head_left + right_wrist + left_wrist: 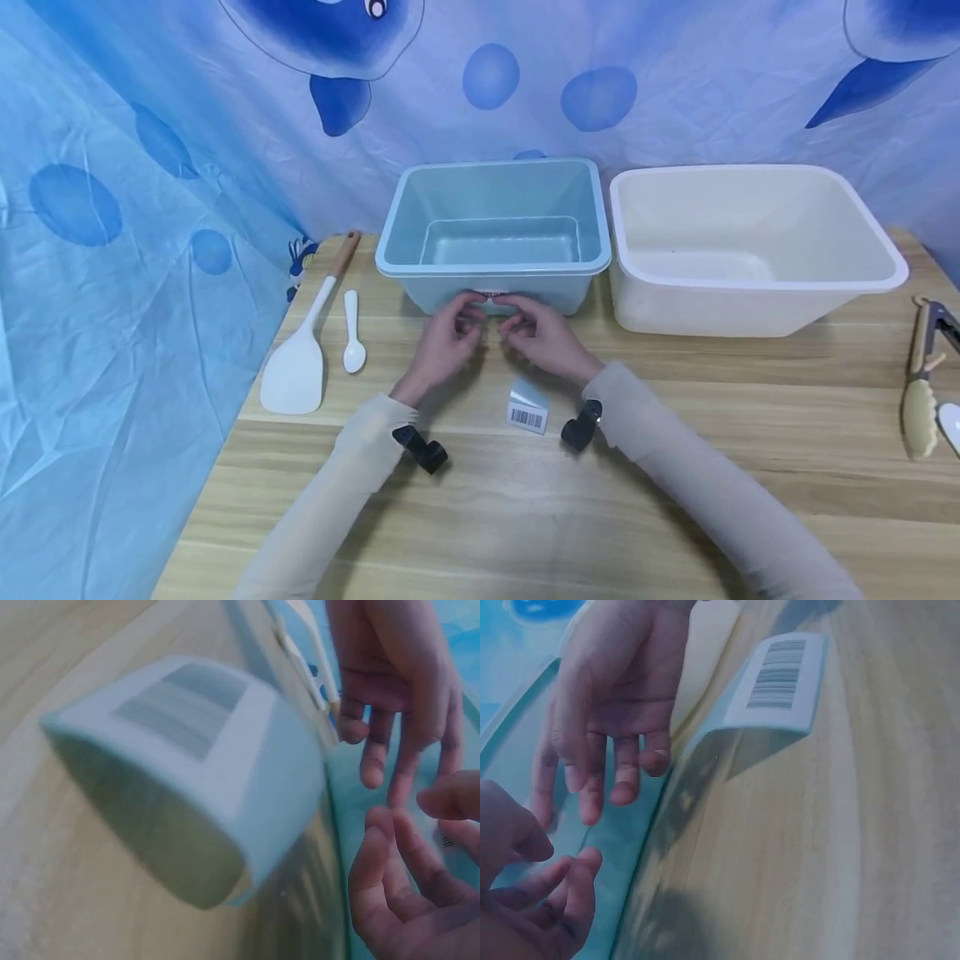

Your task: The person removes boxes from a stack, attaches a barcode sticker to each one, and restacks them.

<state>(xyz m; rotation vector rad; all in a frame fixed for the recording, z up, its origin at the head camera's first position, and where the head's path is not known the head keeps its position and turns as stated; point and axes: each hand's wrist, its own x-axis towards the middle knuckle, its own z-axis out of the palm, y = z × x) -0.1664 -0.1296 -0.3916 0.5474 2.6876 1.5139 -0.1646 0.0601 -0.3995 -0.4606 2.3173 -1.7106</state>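
Note:
A small white barcode label [492, 293] is on the front wall of a pale blue-green plastic bin [420, 287]. My left hand [444, 343] reaches its left end, index finger stretched toward it and the other fingers loosely bent. From the opposite side my right hand [553, 343] mirrors this, its index fingertip at the label's right end. Neither hand grips anything. In the left wrist view the right hand [622, 697] hangs with fingers spread downward. A curled, light-blue-edged piece with a barcode [527, 408] lies on the table between the forearms.
A white bin [697, 308] stands right of the blue-green one. On the left lie a white spatula [294, 375] with a wooden handle and a white spoon [354, 354]. Tongs [918, 412] lie at the far right. A blue patterned sheet [112, 333] hangs behind and left.

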